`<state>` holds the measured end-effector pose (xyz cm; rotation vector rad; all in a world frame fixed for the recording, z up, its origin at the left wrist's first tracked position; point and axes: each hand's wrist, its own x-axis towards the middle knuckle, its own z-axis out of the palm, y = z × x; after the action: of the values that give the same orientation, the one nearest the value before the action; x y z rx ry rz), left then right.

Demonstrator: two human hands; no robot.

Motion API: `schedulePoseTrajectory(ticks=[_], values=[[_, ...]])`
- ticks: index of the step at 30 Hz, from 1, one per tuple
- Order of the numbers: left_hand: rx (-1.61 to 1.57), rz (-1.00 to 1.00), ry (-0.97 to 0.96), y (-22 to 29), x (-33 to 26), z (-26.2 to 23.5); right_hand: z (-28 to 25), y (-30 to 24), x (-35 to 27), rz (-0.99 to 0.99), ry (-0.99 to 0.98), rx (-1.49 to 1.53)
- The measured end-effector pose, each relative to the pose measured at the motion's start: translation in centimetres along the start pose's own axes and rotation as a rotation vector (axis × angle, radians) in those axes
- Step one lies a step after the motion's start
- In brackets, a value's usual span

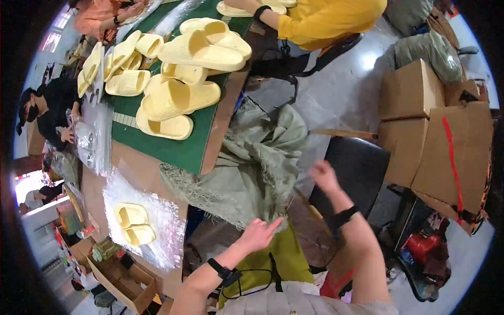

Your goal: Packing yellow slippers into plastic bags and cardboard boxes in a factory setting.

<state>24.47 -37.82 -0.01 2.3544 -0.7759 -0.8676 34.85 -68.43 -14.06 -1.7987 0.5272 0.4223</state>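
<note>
A grey-green woven sack with frayed edges hangs from the table's corner down over my lap. My left hand is at the sack's lower edge, with its index finger stretched out along the fabric. My right hand is raised to the right of the sack, in front of a black chair. It is smeared by motion, its fingers look curled, and I see nothing in it. A pair of pale yellow slippers lies on clear plastic bags on the table, left of my hands.
More yellow slippers are heaped on the green mat. Cardboard boxes stand at the right, and an open carton is at the lower left. A person in yellow and a person in black are around the table.
</note>
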Motion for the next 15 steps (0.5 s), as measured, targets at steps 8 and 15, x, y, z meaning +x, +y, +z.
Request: schedulePoseTrajectory(ticks=[8,15], values=[[-0.029,0.249,0.029,3.1,-2.5,-4.4,17.1,5.8,-0.7,0.015,-0.202,-0.824],[-0.141,0.258,0.031,2.4,-6.4,-6.1,11.6,-0.5,-2.6,0.438,-0.319,0.265]])
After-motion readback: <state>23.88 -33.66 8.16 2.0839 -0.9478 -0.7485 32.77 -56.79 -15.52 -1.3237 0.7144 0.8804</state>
